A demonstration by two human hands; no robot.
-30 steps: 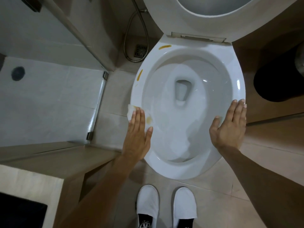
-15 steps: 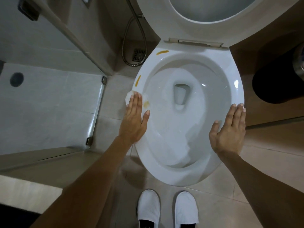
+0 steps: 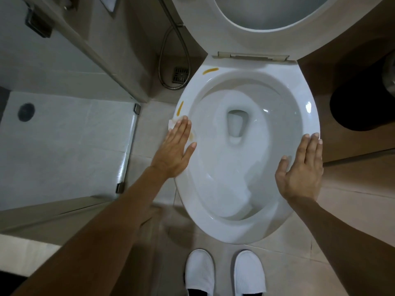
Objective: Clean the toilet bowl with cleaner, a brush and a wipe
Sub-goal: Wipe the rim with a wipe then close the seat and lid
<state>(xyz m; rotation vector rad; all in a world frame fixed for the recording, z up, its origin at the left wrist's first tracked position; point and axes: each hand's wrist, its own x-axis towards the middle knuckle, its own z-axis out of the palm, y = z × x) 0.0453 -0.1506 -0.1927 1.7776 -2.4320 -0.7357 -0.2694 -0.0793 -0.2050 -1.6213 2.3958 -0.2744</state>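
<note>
The white toilet bowl (image 3: 307,97) stands in front of me with its seat and lid (image 3: 201,28) raised. My left hand (image 3: 174,150) lies flat with straight fingers on the left rim, pressing a white wipe (image 3: 172,124) whose edge shows beyond the fingertips. A yellow-brown smear (image 3: 190,136) sits on the wipe beside my fingers. One yellow streak (image 3: 180,108) lies on the rim just beyond the wipe, another (image 3: 210,70) near the hinge. My right hand (image 3: 302,169) rests flat and open on the right rim.
A glass shower partition (image 3: 126,159) with metal clips runs along the left. A metal hose (image 3: 164,60) and a floor drain (image 3: 181,74) lie behind the bowl's left side. A black bin (image 3: 363,103) stands at the right. My white slippers (image 3: 224,272) are below the bowl.
My left hand has slid the wipe forward along the left rim toward the yellow streak. The right hand has kept its place on the right rim.
</note>
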